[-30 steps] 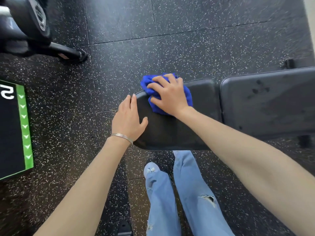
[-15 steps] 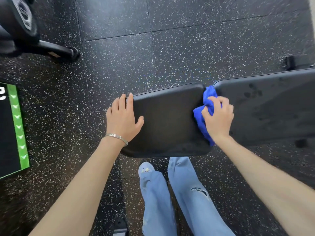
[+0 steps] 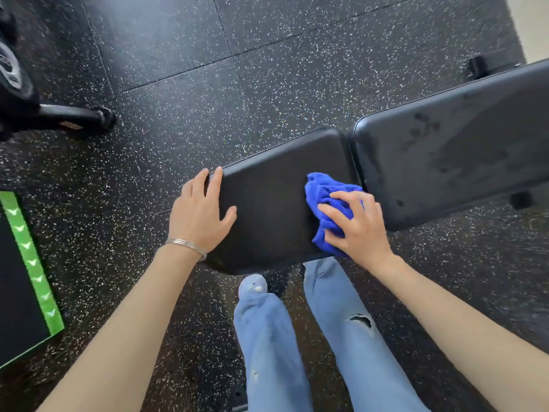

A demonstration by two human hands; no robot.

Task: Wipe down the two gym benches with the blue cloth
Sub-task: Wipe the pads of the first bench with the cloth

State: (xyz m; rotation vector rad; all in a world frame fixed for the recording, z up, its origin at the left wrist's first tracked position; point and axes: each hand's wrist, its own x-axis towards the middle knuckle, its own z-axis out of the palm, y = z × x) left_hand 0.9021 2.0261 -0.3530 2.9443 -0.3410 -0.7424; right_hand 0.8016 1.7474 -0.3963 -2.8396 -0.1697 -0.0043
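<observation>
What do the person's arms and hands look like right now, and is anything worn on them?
The left forearm and right forearm are bare: no sleeves in view, no gloves. At the wrist of the left hand sits a thin silver bracelet of several fine strands. The right hand shows no ring, watch or band.

The seat pad [image 3: 273, 203] lies bare between the left hand [image 3: 199, 217] on its left end and the cloth [image 3: 322, 188] under the right hand [image 3: 359, 230]. The back pad [image 3: 460, 150], just across a narrow gap, is open too.
</observation>
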